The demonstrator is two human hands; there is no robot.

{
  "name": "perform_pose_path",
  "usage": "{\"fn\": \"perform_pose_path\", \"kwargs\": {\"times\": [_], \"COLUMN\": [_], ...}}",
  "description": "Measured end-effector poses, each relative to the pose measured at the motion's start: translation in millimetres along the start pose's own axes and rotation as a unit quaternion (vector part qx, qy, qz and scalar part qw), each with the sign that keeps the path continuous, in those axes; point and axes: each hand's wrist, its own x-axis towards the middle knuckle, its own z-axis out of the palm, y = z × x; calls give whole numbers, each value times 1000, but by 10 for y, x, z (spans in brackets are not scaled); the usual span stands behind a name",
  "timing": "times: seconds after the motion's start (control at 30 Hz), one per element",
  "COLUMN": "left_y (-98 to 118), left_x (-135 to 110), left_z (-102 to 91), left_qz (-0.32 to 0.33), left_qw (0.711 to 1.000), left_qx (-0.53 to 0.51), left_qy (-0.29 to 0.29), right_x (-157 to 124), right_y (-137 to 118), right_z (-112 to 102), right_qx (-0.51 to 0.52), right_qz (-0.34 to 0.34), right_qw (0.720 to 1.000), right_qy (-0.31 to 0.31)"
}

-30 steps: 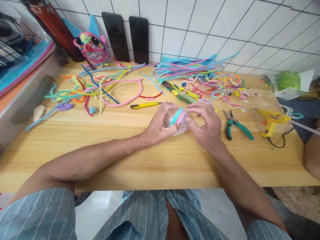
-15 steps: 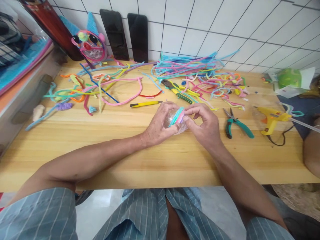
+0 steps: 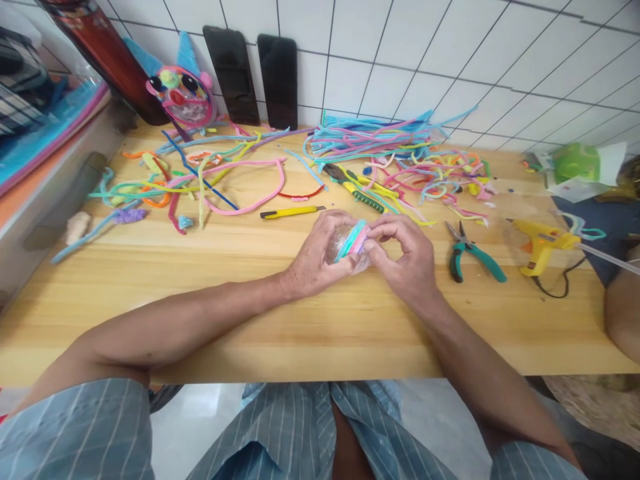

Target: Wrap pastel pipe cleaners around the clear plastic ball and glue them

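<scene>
My left hand (image 3: 316,257) is wrapped around a clear plastic piece (image 3: 339,236), perhaps part of a bottle. Bands of turquoise, pink and lilac pipe cleaner (image 3: 354,241) run across it. At the right end of these bands, my right hand (image 3: 409,261) pinches the lilac pipe cleaner between thumb and forefinger. Its other fingers are curled, and the pinched bit is mostly hidden. Just beyond my hands lies a yellow utility knife (image 3: 293,212). Green-handled pliers (image 3: 470,252) rest on the table to the right of my right hand.
Loose pipe cleaners (image 3: 240,208) and a bundle (image 3: 370,139) lie along the back. Yellow-green pliers (image 3: 355,188) are among them. Two phones (image 3: 278,83) and a pipe-cleaner figure (image 3: 185,100) stand by the tiled wall. A glue gun (image 3: 543,243) and another person's arm (image 3: 623,313) are at right.
The view has tilted slightly, so everything sits a little lower. Both hands keep their hold on the plastic piece, with only tiny finger shifts.
</scene>
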Motion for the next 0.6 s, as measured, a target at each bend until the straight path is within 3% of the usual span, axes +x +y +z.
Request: {"fn": "perform_pose_path", "kwargs": {"times": [0.2,0.6], "left_y": [-22,-38], "left_x": [2,4], "left_z": [3,-28], "left_qz": [12,13], "left_qw": [1000,1000], "left_qx": [-2,2], "left_qy": [5,-12], "right_x": [16,60], "right_y": [67,90], "right_z": [-29,-94], "right_qx": [-7,-26], "right_qz": [-45,-62], "right_qw": [999,997], "right_qy": [-1,-28]}}
